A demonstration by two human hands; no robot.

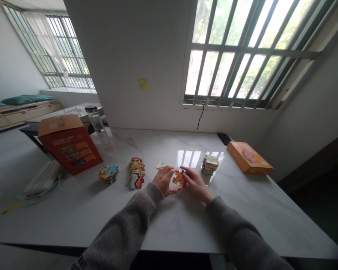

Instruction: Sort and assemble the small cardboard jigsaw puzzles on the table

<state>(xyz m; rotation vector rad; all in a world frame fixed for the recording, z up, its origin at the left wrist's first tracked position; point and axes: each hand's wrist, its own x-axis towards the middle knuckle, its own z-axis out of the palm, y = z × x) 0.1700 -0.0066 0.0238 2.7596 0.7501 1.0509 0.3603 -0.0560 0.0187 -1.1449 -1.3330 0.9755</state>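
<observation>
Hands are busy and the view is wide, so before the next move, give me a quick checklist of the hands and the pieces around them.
1. Left hand and right hand both on the orange jigsaw piece: ok.
2. Orange piece joined to another piece: cannot tell, fingers hide it.
3. Pale loose piece lying flat beyond the left hand: ok.
4. Stack of pieces right of the hands, standing square: ok.
5. Glass bottle upright behind the red puzzle box: ok.
</observation>
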